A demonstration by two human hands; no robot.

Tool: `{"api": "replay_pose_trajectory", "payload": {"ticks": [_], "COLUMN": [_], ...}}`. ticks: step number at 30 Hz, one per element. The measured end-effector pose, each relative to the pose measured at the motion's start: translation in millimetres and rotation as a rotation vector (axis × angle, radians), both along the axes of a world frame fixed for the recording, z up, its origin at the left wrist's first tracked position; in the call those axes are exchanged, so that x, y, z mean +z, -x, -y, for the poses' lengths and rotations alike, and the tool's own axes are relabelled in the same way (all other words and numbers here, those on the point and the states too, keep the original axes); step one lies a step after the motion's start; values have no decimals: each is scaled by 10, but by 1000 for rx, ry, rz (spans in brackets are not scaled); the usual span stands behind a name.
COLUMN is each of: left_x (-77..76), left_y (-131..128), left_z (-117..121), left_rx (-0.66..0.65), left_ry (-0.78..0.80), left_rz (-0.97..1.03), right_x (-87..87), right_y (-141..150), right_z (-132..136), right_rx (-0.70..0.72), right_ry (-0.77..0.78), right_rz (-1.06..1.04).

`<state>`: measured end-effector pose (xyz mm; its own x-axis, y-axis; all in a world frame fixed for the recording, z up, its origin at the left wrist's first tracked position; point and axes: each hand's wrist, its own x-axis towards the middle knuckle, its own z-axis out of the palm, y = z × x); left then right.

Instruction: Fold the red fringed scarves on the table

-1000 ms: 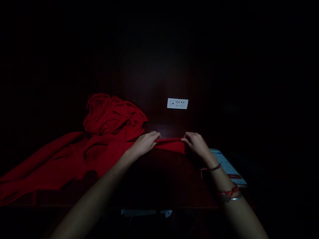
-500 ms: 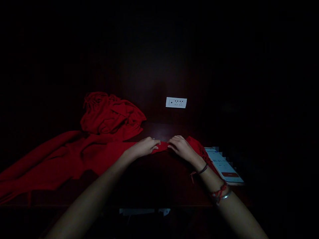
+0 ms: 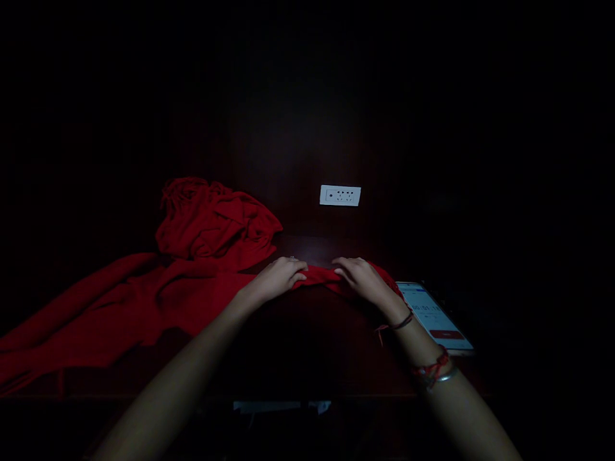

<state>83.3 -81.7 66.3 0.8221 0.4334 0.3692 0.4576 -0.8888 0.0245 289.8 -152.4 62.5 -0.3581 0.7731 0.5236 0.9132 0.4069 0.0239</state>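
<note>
A long red scarf [image 3: 192, 298] stretches across the dark table from the left edge of view to my right wrist, folded into a narrow strip toward the right. My left hand [image 3: 281, 276] grips this strip, thumb and fingers curled round it. A short way to the right, my right hand [image 3: 360, 279] holds the scarf too, fingers bent over it. The strip between both hands looks slightly creased. Fringe seems to lie under and beside my right wrist, mostly hidden by it.
A crumpled red fringed cloth [image 3: 216, 221] lies at the back left, touching the scarf. A phone [image 3: 435, 317] with a running timer lies beside my right forearm. A white wall socket [image 3: 340, 195] is on the dark wall behind. The table's front edge [image 3: 355, 397] runs below my hands.
My right hand has moved right and my left hand slightly left, so more of the strip shows between them. The left part of the scarf and the crumpled cloth stay put.
</note>
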Motion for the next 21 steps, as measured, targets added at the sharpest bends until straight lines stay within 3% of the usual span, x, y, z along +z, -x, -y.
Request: {"api": "replay_pose_trajectory", "payload": {"ticks": [4, 9, 15, 21], "left_x": [-28, 6, 52, 25], "left_y": [-24, -2, 107, 30], "left_z": [-5, 17, -63, -25], "left_rx": [30, 77, 168, 81], "left_ry": [-30, -56, -73, -64], "left_rz": [-15, -71, -116, -105], "right_x": [-31, -35, 35, 5], "right_y": [99, 123, -97, 60], "right_z": [-12, -20, -9, -5], "right_rx": [59, -19, -133, -27], "right_ry": [0, -9, 18, -50], "right_rz": [53, 77, 38, 29]}}
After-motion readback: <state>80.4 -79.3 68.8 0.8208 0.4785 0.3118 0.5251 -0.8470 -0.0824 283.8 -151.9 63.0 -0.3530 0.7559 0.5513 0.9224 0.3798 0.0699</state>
